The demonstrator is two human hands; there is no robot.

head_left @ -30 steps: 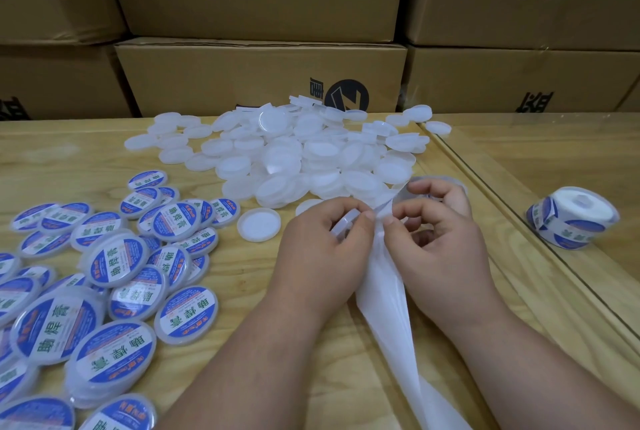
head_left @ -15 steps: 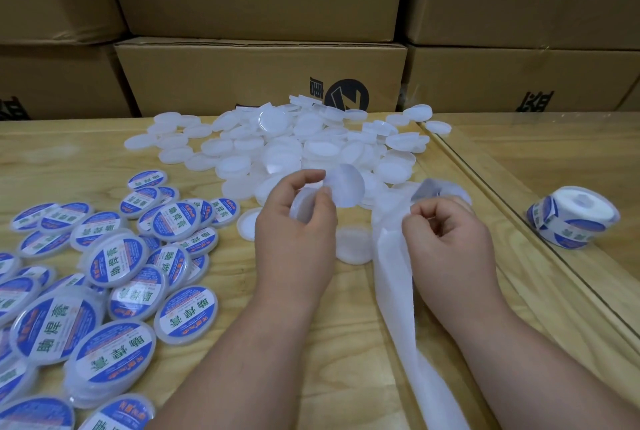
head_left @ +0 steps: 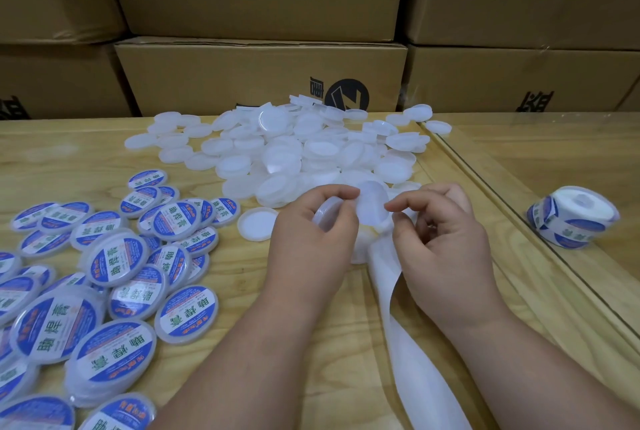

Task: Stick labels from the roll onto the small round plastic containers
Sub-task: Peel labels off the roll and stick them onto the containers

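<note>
Blue-and-white labels already cover a large spread of round containers (head_left: 117, 258) lying overlapped on the left of the table, so a good part of the work looks done. What is left is at least as large: a loose pile of bare white containers (head_left: 284, 149) sits toward the back middle, some stacked on one another, and one bare container (head_left: 257, 223) lies alone just in front of it, near the left hand.

The left hand (head_left: 313, 235) has its fingers and thumb curled round the edge of a bare white container (head_left: 327, 213), holding it tilted above the table. Between the two hands stands a pale round label (head_left: 372, 203), seen from its blank side; the left fingertips pinch its near edge. The right hand (head_left: 446, 239) hovers just beside the label with curled fingers, thumb and forefinger close to its other edge, but whether they actually grip it or the strip below cannot be told. A white backing strip (head_left: 408, 343) trails from under the right hand toward the viewer. The judgement is that this label is just about to be pressed onto the held container.

The label roll (head_left: 573, 218) rests on its side well apart to the right, beyond a raised seam in the tabletop. The surface is a light wooden table (head_left: 69, 145) under a clear glossy cover. Behind it, brown cardboard boxes (head_left: 259, 73) printed in black are stacked like a wall, which suggests a storeroom or packing area.
</note>
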